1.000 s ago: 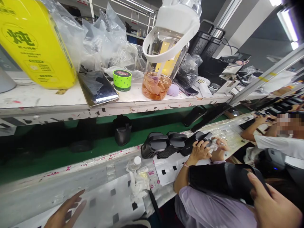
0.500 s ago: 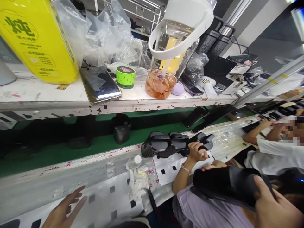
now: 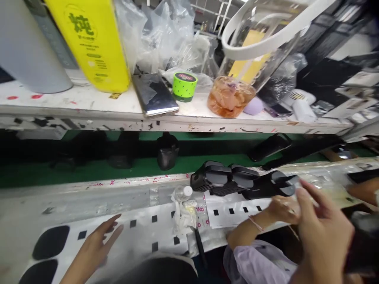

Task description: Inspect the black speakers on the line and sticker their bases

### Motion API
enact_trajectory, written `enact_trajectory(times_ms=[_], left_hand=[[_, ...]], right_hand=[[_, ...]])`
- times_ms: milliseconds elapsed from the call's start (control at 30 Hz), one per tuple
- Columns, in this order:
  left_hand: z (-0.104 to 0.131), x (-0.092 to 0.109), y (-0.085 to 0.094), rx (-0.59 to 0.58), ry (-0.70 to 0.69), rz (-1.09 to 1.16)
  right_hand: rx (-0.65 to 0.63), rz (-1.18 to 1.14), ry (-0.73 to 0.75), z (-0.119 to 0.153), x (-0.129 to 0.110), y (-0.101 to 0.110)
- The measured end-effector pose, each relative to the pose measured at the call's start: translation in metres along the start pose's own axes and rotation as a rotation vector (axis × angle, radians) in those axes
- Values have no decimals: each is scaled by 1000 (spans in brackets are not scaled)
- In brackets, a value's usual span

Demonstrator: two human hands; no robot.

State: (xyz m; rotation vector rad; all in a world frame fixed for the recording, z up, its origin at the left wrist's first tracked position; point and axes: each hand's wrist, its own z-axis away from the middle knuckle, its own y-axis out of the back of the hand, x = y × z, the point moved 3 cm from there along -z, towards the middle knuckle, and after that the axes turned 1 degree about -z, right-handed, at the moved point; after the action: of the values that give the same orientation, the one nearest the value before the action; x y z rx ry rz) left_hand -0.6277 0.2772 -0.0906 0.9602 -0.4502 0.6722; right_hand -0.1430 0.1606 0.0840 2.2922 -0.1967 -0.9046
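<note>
one half-spread, empty left grip point(image 3: 93, 248) over sheet point(image 3: 139, 238), right grip point(image 3: 323, 227) near device point(image 3: 265, 187), hold unclear

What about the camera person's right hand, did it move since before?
Yes. Against the shelf, the right hand moved up and leftward in the picture, so it shows nearer the shelf's edge.

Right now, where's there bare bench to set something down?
The plastic-covered bench strip between the red-marked ledge and the black-squared white sheet, left of the white-capped bottle and beyond the left hand, looks mostly bare. It's crowded rightward: crumpled tissue, black devices, a co-worker's forearm and the right hand.
</note>
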Motion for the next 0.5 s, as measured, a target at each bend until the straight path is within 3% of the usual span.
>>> enact_trajectory(times_ms=[133, 233, 367, 500], left_hand=[[13, -3, 0, 23, 4, 32], [26, -18, 2, 63, 29, 52], [44, -43, 9, 132, 66, 85], [59, -63, 19, 203, 113, 124]], right_hand=[[-390, -61, 285, 7, -37, -97], [-524, 47, 379, 8, -38, -148], [-539, 189, 347, 2, -32, -176], [-496, 243, 307, -1, -45, -177]])
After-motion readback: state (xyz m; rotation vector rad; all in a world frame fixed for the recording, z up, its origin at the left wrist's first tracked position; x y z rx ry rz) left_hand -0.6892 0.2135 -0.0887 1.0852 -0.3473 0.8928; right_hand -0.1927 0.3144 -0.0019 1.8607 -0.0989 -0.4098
